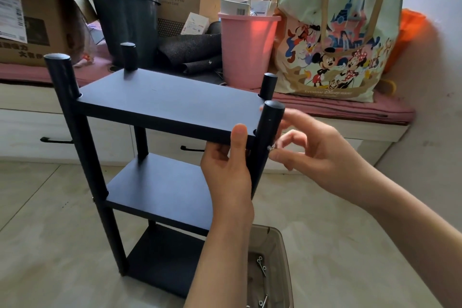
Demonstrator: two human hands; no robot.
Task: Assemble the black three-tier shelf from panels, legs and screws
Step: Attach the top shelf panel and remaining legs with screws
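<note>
On the tiled floor [325, 232] at centre stands the black three-tier shelf [160, 107]. The left hand [230, 170] grasps the top panel's [170, 100] near edge, thumb on top. At three o'clock, beside the near right leg [268, 127], the right hand [315, 150] pinches a screw [271, 148] at that leg.

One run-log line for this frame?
left hand grips top panel edge | right hand pinches screw at near-right leg | three panels on legs
</note>
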